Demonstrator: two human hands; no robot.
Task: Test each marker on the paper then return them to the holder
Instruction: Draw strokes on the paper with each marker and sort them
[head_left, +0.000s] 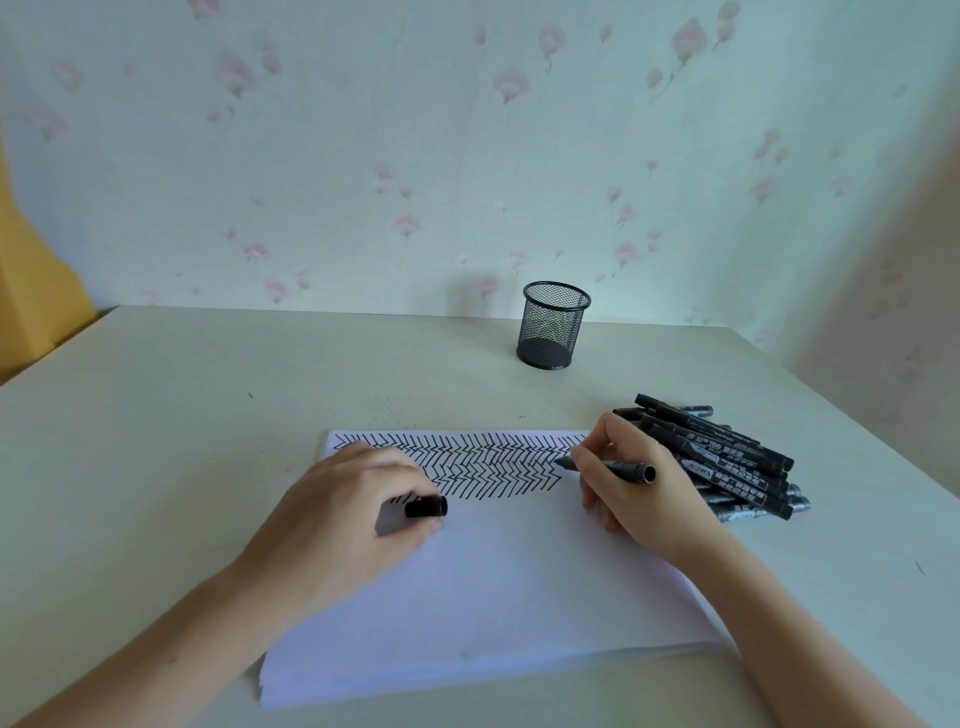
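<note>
Two hands are resting on the paper (483, 587) here. The right hand (631, 483) is pinching an uncapped black marker (608, 466) in its fingers, tip touching the sheet at the edge of the zigzag strokes. The left hand (343, 525) is curling its fingers round the cap (426, 506). A pile of markers (727, 457) is lying on the table (156, 441) just beside the right hand, and the mesh holder (554, 325) is standing behind, well apart.

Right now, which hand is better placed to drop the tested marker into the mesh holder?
Right. The right hand already grips the marker, and the holder stands on its side of the table. The left hand only holds the cap; capping probably comes first.
</note>
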